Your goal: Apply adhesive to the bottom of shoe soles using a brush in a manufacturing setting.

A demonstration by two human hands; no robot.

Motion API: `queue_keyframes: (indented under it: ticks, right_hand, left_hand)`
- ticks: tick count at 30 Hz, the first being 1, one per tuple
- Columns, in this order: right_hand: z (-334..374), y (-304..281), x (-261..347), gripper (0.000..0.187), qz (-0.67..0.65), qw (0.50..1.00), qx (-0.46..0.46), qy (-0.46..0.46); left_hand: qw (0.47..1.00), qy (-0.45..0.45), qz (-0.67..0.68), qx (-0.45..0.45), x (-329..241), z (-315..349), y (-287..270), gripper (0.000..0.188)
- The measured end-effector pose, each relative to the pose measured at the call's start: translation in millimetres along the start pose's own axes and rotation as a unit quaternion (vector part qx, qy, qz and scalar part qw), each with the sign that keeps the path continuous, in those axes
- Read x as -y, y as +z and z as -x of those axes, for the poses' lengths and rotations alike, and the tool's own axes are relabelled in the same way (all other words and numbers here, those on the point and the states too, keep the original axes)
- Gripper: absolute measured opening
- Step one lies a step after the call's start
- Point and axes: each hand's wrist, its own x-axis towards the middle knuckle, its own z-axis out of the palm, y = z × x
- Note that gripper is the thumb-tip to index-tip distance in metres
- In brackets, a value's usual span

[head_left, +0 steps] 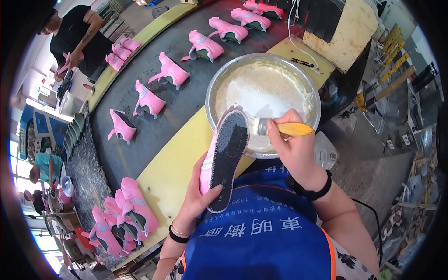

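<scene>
My left hand (198,198) grips a pink shoe upper (225,156) from below, its dark grey underside turned up toward me. My right hand (291,147) holds a brush with a yellow wooden handle (285,128); its bristles touch the shoe's toe edge, just over the rim of a wide metal bowl (263,95) of white glue. The bowl rests on a yellow bench edge (177,163) right in front of my blue apron.
Several pink shoe uppers (170,70) lie in a row on a dark conveyor belt (123,154), with a heap at its near end (126,214). A person in black (74,37) works at the far side, and others stand at left. A wooden block (347,28) stands behind the bowl.
</scene>
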Motion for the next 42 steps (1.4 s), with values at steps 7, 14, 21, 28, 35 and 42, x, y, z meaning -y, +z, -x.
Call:
queue_keyframes:
  ticks: [7, 14, 21, 28, 35, 42]
  right_hand:
    - [29, 14, 12, 0.023, -0.03, 0.994, 0.088, -0.054]
    - [19, 11, 20, 0.022, 0.033, 0.986, 0.159, -0.019]
    - [-41, 26, -22, 0.02, 0.078, 0.993, 0.067, -0.058]
    - [-13, 17, -12, 0.022, 0.044, 0.996, 0.066, -0.032]
    - [37, -1, 10, 0.02, 0.028, 0.989, 0.14, 0.042]
    - [22, -8, -7, 0.013, 0.026, 0.996, -0.041, -0.078]
  left_hand:
    - [1.0, 0.002, 0.024, -0.003, 3, 1, -3, 0.091]
    - [1.0, -0.004, 0.025, 0.009, -2, 3, -6, 0.091]
    - [1.0, -0.008, 0.018, 0.007, -4, 5, -12, 0.093]
    - [1.0, -0.004, 0.018, 0.016, -2, 4, -18, 0.095]
    - [0.989, -0.04, 0.139, 0.016, 18, 8, -27, 0.092]
    - [0.877, -0.139, 0.439, 0.137, 30, 15, -57, 0.077]
